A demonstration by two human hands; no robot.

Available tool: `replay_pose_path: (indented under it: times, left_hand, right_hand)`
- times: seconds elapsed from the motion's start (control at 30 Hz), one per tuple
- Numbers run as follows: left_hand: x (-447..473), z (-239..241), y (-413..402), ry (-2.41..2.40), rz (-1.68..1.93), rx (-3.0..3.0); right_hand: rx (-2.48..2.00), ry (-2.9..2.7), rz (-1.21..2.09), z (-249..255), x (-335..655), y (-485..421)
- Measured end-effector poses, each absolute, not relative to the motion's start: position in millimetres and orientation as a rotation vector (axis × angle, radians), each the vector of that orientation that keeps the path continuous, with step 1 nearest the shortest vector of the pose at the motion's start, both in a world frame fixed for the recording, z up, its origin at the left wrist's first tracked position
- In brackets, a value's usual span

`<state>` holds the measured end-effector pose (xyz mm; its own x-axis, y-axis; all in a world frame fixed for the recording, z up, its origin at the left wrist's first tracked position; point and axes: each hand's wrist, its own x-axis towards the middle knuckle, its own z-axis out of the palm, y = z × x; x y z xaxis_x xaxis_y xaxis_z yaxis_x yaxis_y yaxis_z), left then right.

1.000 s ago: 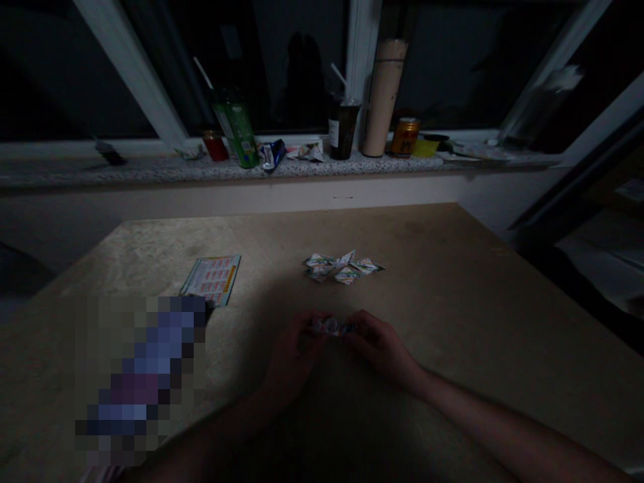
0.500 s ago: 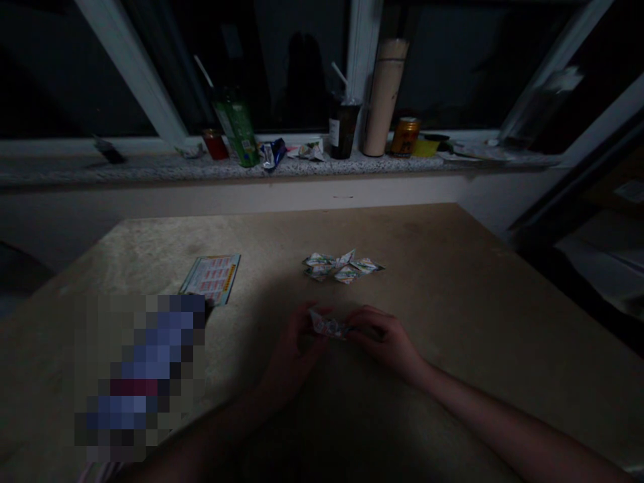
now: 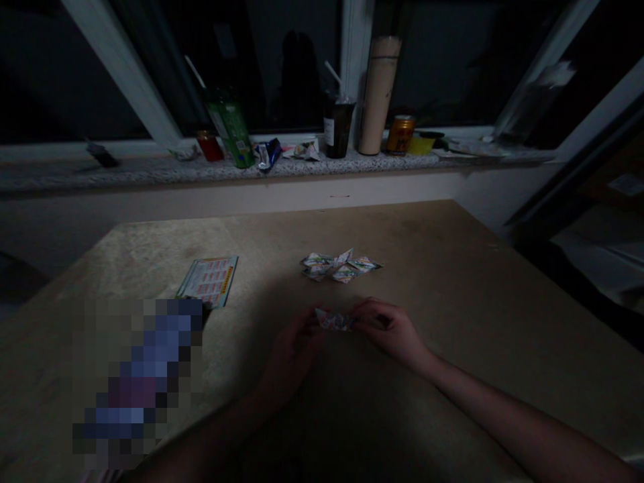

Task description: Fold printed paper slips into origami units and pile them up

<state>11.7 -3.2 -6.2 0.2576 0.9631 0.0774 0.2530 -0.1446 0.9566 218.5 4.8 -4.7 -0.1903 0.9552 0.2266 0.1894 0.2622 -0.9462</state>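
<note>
A small folded paper piece with a printed pattern is held low over the table, between my two hands. My right hand pinches its right end between thumb and fingers. At its left end, the curled fingers of my left hand close on the paper; deep shadow hides part of that grip. Just beyond my hands lies a group of similar folded paper pieces, pointed and set close together.
A printed card lies on the table at the left, beside a pixelated blue object. Along the windowsill stand a green bottle, a dark cup with a straw, a tall beige flask and an orange can.
The folded paper and my right hand have shifted slightly right, and the paper has turned a little. The view has moved slightly. The group of folded pieces stays as it was.
</note>
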Motion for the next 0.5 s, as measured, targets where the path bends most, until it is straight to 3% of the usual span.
replay_pose_path:
  times: [0.5]
  left_hand:
    - [0, 5, 19, 1.180, 0.766, 2.101]
  right_hand:
    - [-1.053, -1.793, 0.914, 1, 233, 16]
